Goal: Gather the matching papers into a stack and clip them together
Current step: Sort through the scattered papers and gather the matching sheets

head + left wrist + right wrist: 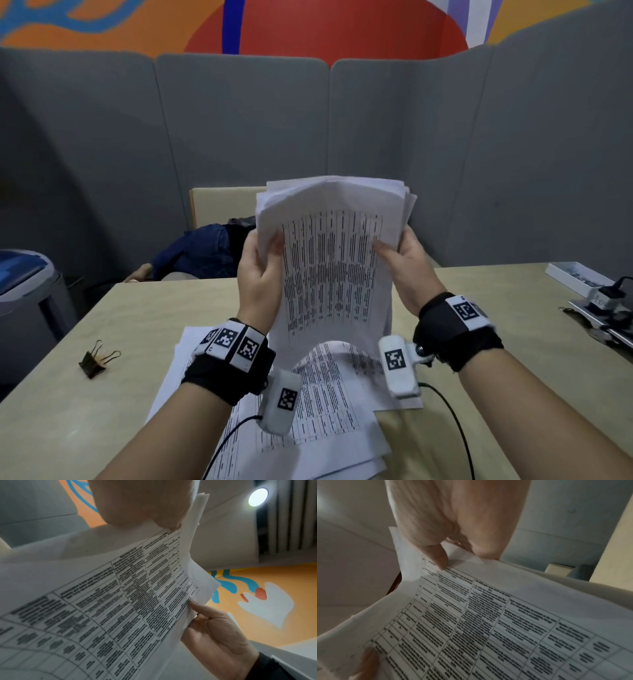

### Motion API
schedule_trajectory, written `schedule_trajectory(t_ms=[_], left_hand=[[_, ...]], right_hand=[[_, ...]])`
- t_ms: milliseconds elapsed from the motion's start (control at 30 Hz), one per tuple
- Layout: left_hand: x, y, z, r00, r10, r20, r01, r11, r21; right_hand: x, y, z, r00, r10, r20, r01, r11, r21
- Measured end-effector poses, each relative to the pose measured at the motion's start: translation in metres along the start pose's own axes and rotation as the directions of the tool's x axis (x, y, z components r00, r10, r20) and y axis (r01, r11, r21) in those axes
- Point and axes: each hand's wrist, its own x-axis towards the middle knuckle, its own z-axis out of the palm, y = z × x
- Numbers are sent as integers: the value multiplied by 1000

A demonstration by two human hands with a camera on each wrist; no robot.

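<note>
A stack of white printed sheets (335, 260) with table text stands on end above the table, its top edges uneven. My left hand (260, 270) grips its left edge, thumb on the front. My right hand (400, 257) grips the right edge, thumb (438, 558) pressed on the top sheet. The same stack (106, 601) fills the left wrist view, where my right hand (221, 631) shows at its far edge. More printed sheets (325, 401) lie loose on the table below. A black binder clip (94, 359) with gold handles lies at the left.
The beige table (513, 342) has a white box (575, 277) and a metal device with a plug (603, 308) at the right. Dark blue clothing (198, 253) lies behind the table. Grey partition panels (239, 137) close off the back. Cables (452, 411) run from my wrists.
</note>
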Motion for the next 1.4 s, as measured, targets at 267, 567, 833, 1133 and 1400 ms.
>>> schedule_trajectory(t_ms=[267,567,833,1133,1400], left_hand=[[-45,-58,-24,924,-358,136,288,883,370],[-28,-47,-25,770,-627,118,530,731,430],[-64,-91,-110,528,-817,-231,165,-168,972],[-75,-97,-102,481,-839,-256,109,-233,966],[-54,-88,-112,528,-795,-298,241,-196,950]], right_hand=[[-35,89,-13,948,317,21,-298,912,-282],[-26,94,-36,967,249,-56,-253,915,-315],[-56,146,-114,879,440,-183,-445,618,-648],[-63,161,-107,821,523,-228,-503,474,-723],[-64,168,-94,792,557,-251,-541,450,-710]])
